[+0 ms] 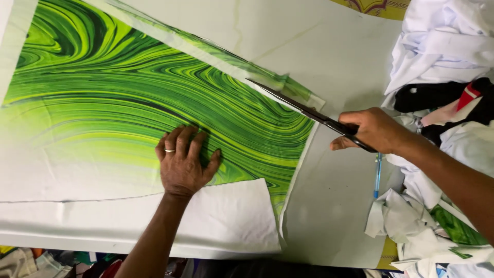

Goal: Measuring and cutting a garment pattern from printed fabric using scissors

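Pressing flat on the green swirl cloth (128, 98), the left hand (182, 159) lies with its fingers (177, 136) spread apart and empty, a ring on one of them, near the cloth's lower edge where a white sheet (226, 216) overlaps it. The right hand (373, 129) has its fingers clamped in the handles of the scissors (303, 109), just off the cloth's right edge. The blades look nearly closed, and their long axis runs up and to the left from that hand, the tip lying at the cloth's slanting upper-right edge, beside a narrow green strip (290, 85). So the cloth lies to the left of the right hand, and that slanting edge runs roughly in line with the blades; the left hand sits well below and left of the tip. A blue pen (378, 175) lies on the white bench (329, 46) under the right wrist, and a heap of white scraps (442, 41) fills the right side.
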